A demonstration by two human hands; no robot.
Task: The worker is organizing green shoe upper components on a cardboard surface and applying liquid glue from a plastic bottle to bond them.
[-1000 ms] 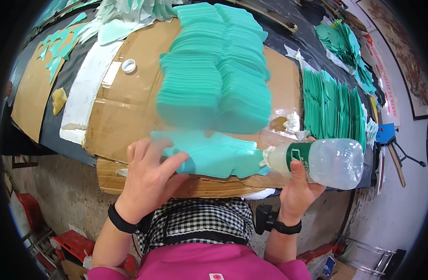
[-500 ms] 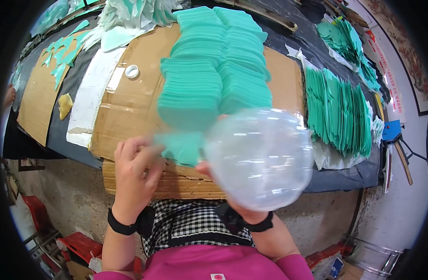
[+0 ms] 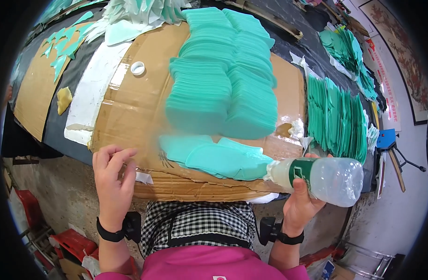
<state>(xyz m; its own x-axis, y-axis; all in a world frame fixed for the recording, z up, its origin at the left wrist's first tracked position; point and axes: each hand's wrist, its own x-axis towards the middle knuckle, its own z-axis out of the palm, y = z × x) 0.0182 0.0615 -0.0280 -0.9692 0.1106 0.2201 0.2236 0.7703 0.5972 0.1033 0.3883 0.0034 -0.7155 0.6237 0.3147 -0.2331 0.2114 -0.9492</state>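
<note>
My right hand (image 3: 303, 207) grips a clear plastic bottle (image 3: 337, 179) with a green label and cloudy, whitish contents. The bottle lies nearly level, its neck pointing left at the right end of a few overlapping pale-green, sole-shaped sheets (image 3: 218, 158) near the front edge. My left hand (image 3: 113, 182) hovers at the left of these sheets, above the cardboard's front edge, fingers apart and holding nothing. Just beyond the loose sheets stand two long rows of stacked green sheets (image 3: 200, 88), fanned one over another on the cardboard (image 3: 125, 107).
A white bottle cap (image 3: 138, 68) lies on the cardboard, left of the rows. A yellowish sponge-like piece (image 3: 63, 100) is farther left. More green sheets (image 3: 335, 119) stand in a bundle at the right. White and green sheets (image 3: 139, 16) heap up at the back left.
The bottle has moved right and turned, its neck now pointing left instead of its base facing up. My left hand has drawn left, away from the loose sheets, which now show fully.
</note>
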